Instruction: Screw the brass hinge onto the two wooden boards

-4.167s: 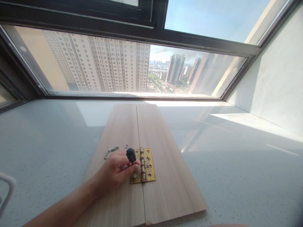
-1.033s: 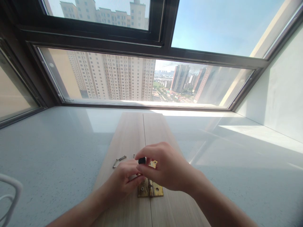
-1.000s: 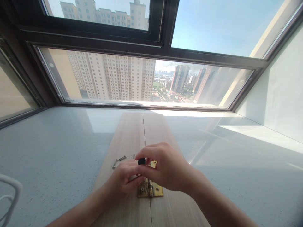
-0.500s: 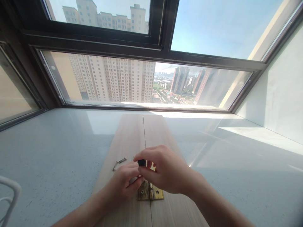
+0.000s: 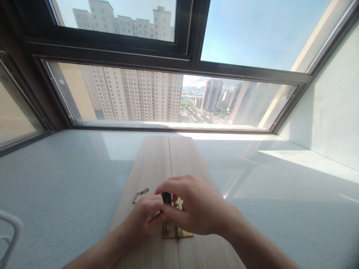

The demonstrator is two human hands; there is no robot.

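A brass-coloured hinge (image 5: 169, 231) lies over the seam between two pale wooden boards (image 5: 157, 160), with a screw head showing in its near left hole. My right hand (image 5: 195, 205) grips the black handle of what looks like a screwdriver (image 5: 166, 198), held above the hinge's left leaf between thumb and fingers. Its lower end is hidden. Close against it, my left hand (image 5: 144, 216) has its fingers pinched together low over the hinge; what they hold cannot be made out. Two loose screws, a farther one (image 5: 144, 191) and a nearer one (image 5: 135, 198), rest on the left board.
The boards lie on a speckled pale sill (image 5: 78, 179) that runs up to a dark-framed window (image 5: 168, 130). A white curved rail (image 5: 18, 226) stands at the left edge. At the right rises a white wall (image 5: 336, 101).
The black handle has tilted and more of its side shows. My right hand has turned slightly and shifted a little left and down, covering more of the hinge's right leaf.
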